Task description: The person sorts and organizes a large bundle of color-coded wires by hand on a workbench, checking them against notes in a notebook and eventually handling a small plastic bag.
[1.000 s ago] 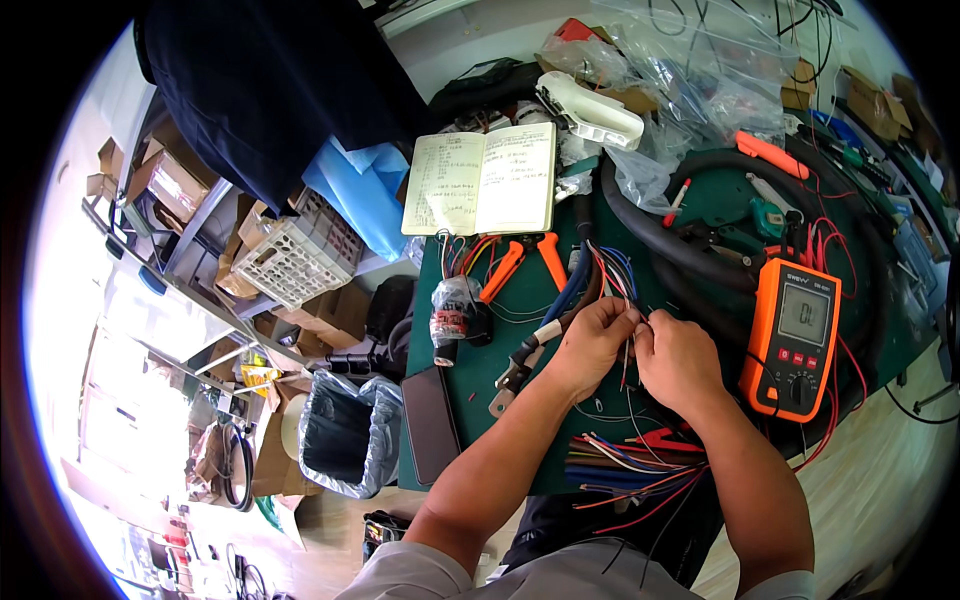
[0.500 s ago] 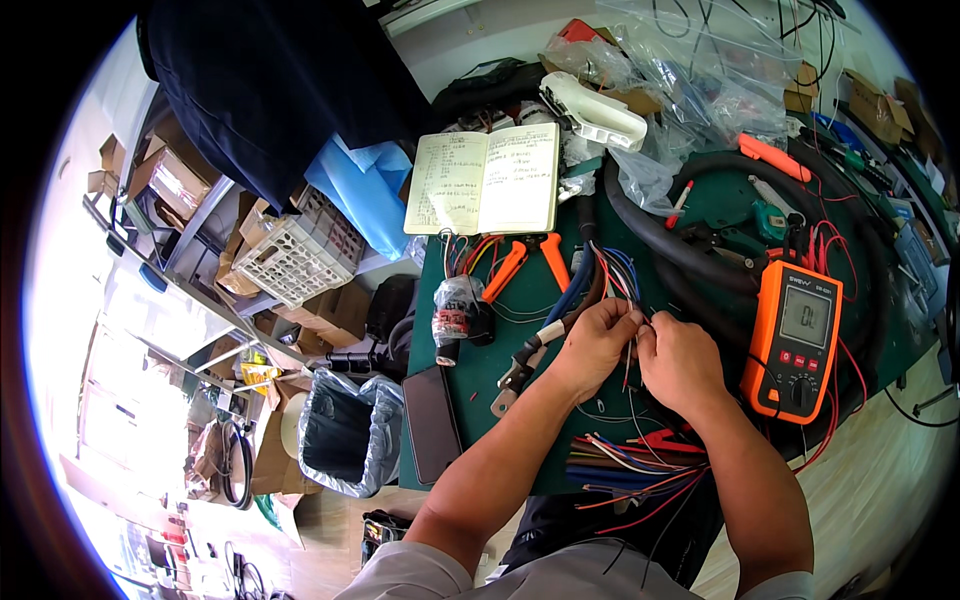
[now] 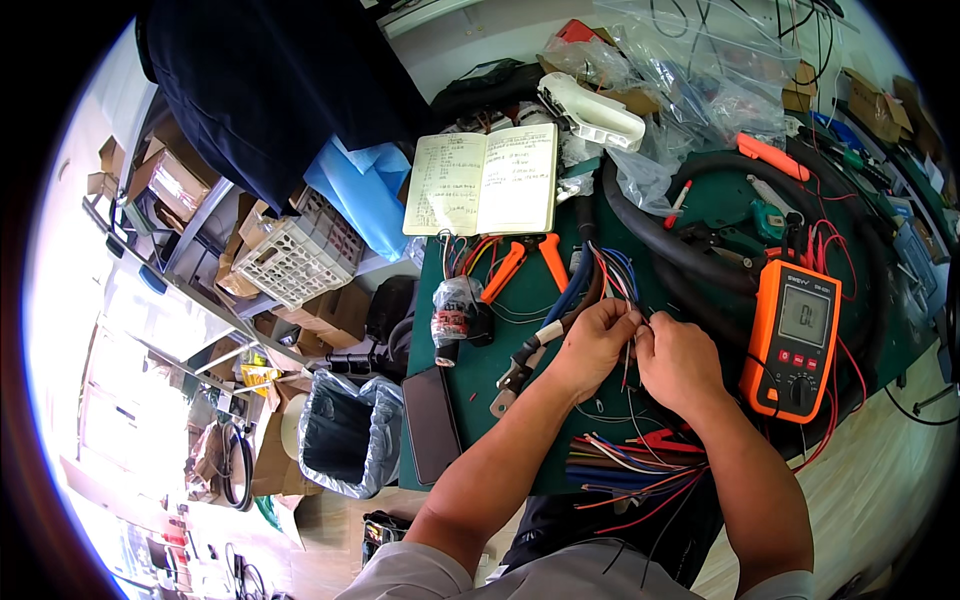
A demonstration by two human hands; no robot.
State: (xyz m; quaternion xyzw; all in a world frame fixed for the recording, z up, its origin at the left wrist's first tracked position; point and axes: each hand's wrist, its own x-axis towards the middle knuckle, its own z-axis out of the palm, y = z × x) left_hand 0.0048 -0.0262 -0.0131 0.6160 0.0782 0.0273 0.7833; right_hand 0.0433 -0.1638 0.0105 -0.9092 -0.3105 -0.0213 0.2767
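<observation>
My left hand (image 3: 594, 345) and my right hand (image 3: 676, 360) meet over the green mat, fingers pinched on thin wires (image 3: 629, 372) from a dark cable bundle (image 3: 586, 232) with blue, brown and red leads. Left of them lies a thick lead with a metal lug (image 3: 512, 381). An orange multimeter (image 3: 795, 343) lies right of my right hand. Beyond my hands are orange-handled pliers (image 3: 551, 262) and an open handwritten notebook (image 3: 513, 180). Near my forearms lies a fan of coloured wires (image 3: 625, 465).
A black phone (image 3: 430, 424) and wrapped connector (image 3: 450, 314) lie on the table's left. Thick hose (image 3: 644, 225), red-handled tools and plastic bags (image 3: 700, 70) crowd the back and right. Beside the table stand a lined bin (image 3: 345, 430), a white crate (image 3: 293, 255) and cardboard boxes.
</observation>
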